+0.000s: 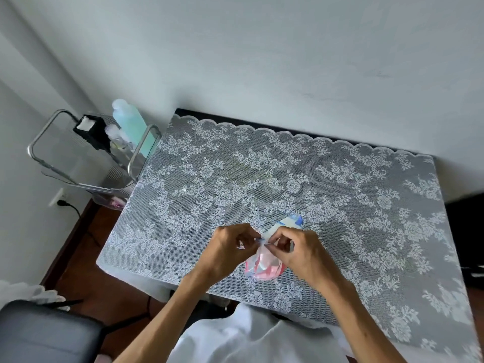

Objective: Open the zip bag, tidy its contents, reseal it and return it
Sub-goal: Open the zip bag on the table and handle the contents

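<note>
A small clear zip bag [262, 265] with pink and white contents sits between my hands, near the front edge of the lace-covered table [288, 179]. My left hand [230, 250] pinches one side of the bag's top edge. My right hand [296, 250] pinches the other side, fingertips almost touching the left ones. A blue-and-white packet [290, 222] lies on the cloth just behind my right hand; whether it touches the bag is hidden. I cannot tell if the seal is open or closed.
A metal-framed cart [91, 158] stands left of the table, holding a green bottle [131, 121] and a black box [91, 129]. A dark padded seat [44, 334] is at the lower left. The wall runs right behind the table.
</note>
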### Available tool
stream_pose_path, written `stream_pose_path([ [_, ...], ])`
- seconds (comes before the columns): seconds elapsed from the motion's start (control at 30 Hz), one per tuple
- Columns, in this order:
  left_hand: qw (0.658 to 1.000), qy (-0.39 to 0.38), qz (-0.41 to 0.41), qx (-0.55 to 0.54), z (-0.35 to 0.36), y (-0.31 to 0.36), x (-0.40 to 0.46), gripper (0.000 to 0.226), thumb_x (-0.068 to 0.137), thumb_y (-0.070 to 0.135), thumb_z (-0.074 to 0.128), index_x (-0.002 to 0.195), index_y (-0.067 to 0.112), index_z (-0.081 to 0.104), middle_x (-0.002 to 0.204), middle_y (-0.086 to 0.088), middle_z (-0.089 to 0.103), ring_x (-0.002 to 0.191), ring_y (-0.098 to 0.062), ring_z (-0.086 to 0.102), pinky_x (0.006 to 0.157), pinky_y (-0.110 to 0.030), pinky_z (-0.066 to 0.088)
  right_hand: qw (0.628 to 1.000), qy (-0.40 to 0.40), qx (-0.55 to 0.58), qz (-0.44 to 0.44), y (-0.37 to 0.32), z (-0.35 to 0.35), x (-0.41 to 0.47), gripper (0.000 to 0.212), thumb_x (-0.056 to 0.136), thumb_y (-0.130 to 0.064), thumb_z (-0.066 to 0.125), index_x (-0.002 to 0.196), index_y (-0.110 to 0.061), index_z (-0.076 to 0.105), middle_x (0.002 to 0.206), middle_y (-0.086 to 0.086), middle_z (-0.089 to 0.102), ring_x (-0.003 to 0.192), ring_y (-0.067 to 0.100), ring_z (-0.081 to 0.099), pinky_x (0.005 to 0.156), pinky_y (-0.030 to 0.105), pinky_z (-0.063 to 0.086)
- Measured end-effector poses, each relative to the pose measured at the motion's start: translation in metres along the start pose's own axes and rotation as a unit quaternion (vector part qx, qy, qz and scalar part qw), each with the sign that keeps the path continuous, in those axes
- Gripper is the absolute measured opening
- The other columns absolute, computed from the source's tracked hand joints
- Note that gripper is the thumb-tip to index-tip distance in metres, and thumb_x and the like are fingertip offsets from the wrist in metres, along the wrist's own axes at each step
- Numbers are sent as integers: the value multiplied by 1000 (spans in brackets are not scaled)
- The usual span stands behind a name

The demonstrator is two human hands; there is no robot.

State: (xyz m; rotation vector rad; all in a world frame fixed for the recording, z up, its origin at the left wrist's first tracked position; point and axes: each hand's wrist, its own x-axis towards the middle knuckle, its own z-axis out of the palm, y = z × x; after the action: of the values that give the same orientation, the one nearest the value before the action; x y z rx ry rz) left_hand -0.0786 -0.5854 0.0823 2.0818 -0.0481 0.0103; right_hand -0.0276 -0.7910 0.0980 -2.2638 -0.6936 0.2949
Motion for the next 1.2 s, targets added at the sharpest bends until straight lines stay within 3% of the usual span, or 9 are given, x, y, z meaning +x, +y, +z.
stream_pose_path([
  [0.1,997,15,56,58,-3,10,1,14,83,10,70,91,21,68,79,12,63,67,-3,61,61,-16,49,1000,11,-12,-22,-7,-6,3,14,83,-32,71,83,-23,61,80,-10,67,67,0,63,57,23,56],
  [0.17,990,42,77,107,-3,18,3,13,85,8,66,90,20,65,82,8,60,64,-8,59,57,-31,53,998,32,-43,-45,-12,-8,3,21,83,-24,74,80,-25,53,77,-9,65,63,0,60,55,20,53],
  [0.23,984,70,84,141,-2,26,4,10,87,11,64,90,21,64,83,7,59,62,-13,59,53,-36,53,995,46,-74,-51,-15,-9,4,29,82,-20,76,80,-28,48,76,-8,63,60,2,57,53,18,52],
  [0.37,990,62,58,112,-8,28,6,4,89,27,67,92,25,65,81,12,60,67,-5,58,58,-32,52,997,59,-33,-26,-9,-12,5,24,83,-19,75,81,-24,52,77,-10,66,61,-1,63,51,14,53],
  [0.53,992,46,45,106,-8,22,5,7,86,17,74,89,18,69,78,6,64,66,-10,60,59,-37,53,997,31,-67,25,-11,-10,9,25,82,-34,74,90,-32,50,79,-14,68,61,-4,64,47,19,56],
  [0.8,978,56,65,189,-4,27,4,6,88,10,67,86,15,65,81,0,63,63,-20,61,51,-40,53,992,25,-114,54,-14,-11,7,26,82,-11,74,80,-23,51,65,-8,62,50,0,59,40,27,51],
  [0.97,989,58,43,127,-8,26,6,10,84,6,72,82,14,66,78,4,62,61,-11,56,55,-39,52,992,28,-117,48,-17,-14,5,21,83,-31,74,84,-31,53,60,-20,53,47,-6,53,38,14,44],
  [1.07,990,45,52,119,-8,24,6,10,83,9,74,81,16,67,76,7,59,60,-9,55,54,-36,50,992,38,-115,19,-17,-12,4,24,81,-42,71,99,-31,61,75,-21,59,58,-8,54,47,10,45],
  [1.2,994,31,42,101,-6,17,4,9,83,19,76,88,23,70,78,16,58,65,-4,58,60,-31,52,994,46,-101,0,-17,-6,5,21,83,-41,62,95,-25,68,87,-9,71,68,2,62,61,25,58],
])
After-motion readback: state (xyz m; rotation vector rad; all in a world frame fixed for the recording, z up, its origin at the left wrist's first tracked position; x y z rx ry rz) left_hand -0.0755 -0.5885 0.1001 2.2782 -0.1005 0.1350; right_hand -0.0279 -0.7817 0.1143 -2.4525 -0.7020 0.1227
